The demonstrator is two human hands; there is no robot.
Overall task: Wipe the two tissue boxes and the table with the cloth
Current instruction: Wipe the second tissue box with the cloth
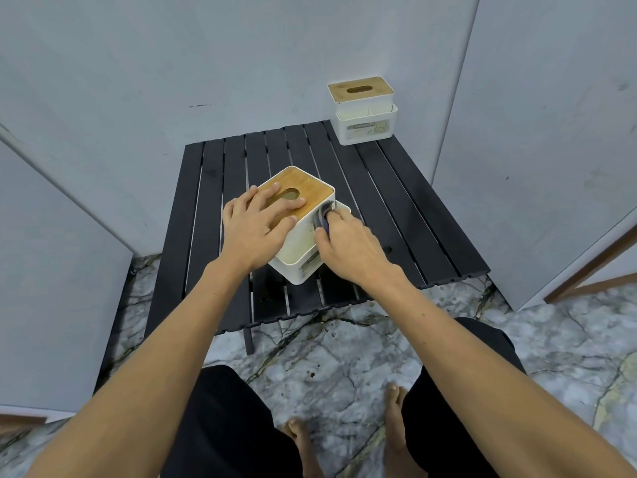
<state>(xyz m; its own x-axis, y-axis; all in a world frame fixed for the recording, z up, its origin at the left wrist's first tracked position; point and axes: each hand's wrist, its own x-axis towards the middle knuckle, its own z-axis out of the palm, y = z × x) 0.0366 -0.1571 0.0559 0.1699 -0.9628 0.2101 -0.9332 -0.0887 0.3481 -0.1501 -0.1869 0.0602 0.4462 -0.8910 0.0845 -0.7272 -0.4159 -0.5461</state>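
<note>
Left hand [256,224] flat on near tissue box [300,232] lid; right hand [348,243] clutches cloth [323,219] against its right side; far tissue box [363,110] lies beyond right hand.

- I see a marble-patterned floor [344,357], grey with dark veins, filling the lower frame.
- Pale grey wall panels [172,63] span the top and both sides.
- A brown wooden frame [593,263] leans at right edge.
- Black trouser legs [224,426] and bare feet [394,426] sit at bottom centre.
</note>
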